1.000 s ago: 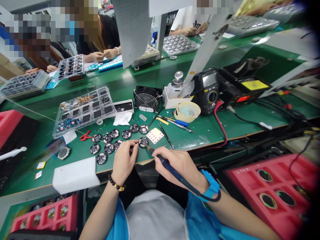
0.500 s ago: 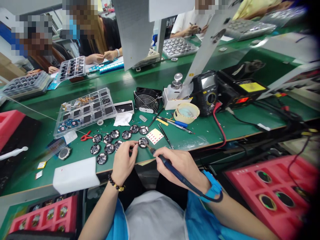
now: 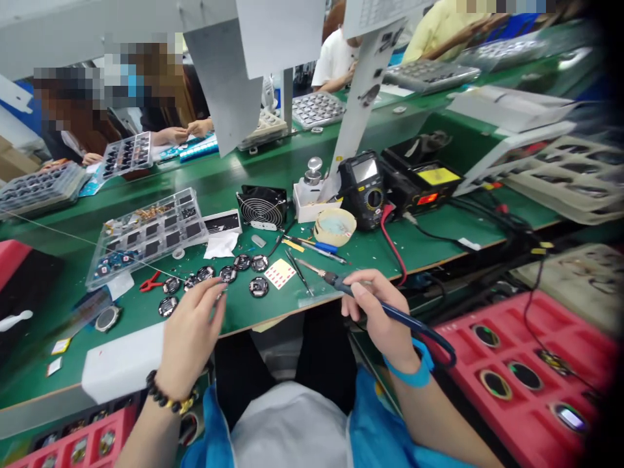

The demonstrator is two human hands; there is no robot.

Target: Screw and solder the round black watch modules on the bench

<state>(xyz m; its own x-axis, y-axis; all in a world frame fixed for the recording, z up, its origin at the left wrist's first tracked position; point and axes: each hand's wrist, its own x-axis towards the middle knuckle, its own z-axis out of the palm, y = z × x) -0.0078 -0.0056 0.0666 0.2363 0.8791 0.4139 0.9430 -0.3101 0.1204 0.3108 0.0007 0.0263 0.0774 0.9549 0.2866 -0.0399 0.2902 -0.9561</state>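
Observation:
My right hand (image 3: pixel 377 312) grips a soldering iron (image 3: pixel 336 281) by its handle, its tip pointing left above the bench edge. My left hand (image 3: pixel 191 335) hovers over several round black casings, fingers stretched and slightly apart, with nothing visible in them; it hides some of the casings. One casing (image 3: pixel 259 286) lies alone between my hands, beside a sheet of red-marked stickers (image 3: pixel 279 273). Another casing (image 3: pixel 228 273) is just beyond my left fingertips. Tweezers (image 3: pixel 299 273) lie near the iron's tip.
Behind are a compartment tray (image 3: pixel 146 234), a fan (image 3: pixel 262 207), a cream bowl (image 3: pixel 335 226), a multimeter (image 3: pixel 366 188) and a soldering station (image 3: pixel 422 182). Right sits a red foam tray (image 3: pixel 517 338); left, white foam (image 3: pixel 124 361). Other people work across the bench.
My right hand has drawn the soldering iron away to the right from the lone casing. My left hand has moved left, away from that casing, and its fingers have spread. The view has shifted.

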